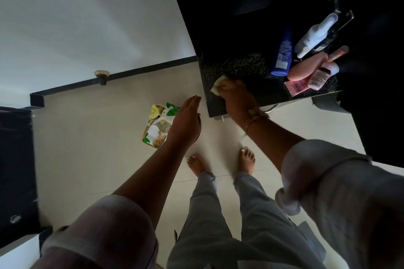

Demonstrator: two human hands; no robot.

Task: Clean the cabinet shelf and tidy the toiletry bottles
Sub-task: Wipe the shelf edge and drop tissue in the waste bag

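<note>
My right hand presses a pale yellow cloth onto the front left corner of the dark speckled cabinet shelf. At the shelf's right end stand several toiletry bottles: a blue bottle, a white bottle, a pink bottle and a small clear bottle over a pink packet. My left hand hovers flat with straight fingers, left of the shelf, holding nothing.
On the pale tiled floor lies a green and white wipes packet with a yellow cloth on it. A white wall with a black skirting runs behind. A black object stands at the left. My bare feet are below the shelf.
</note>
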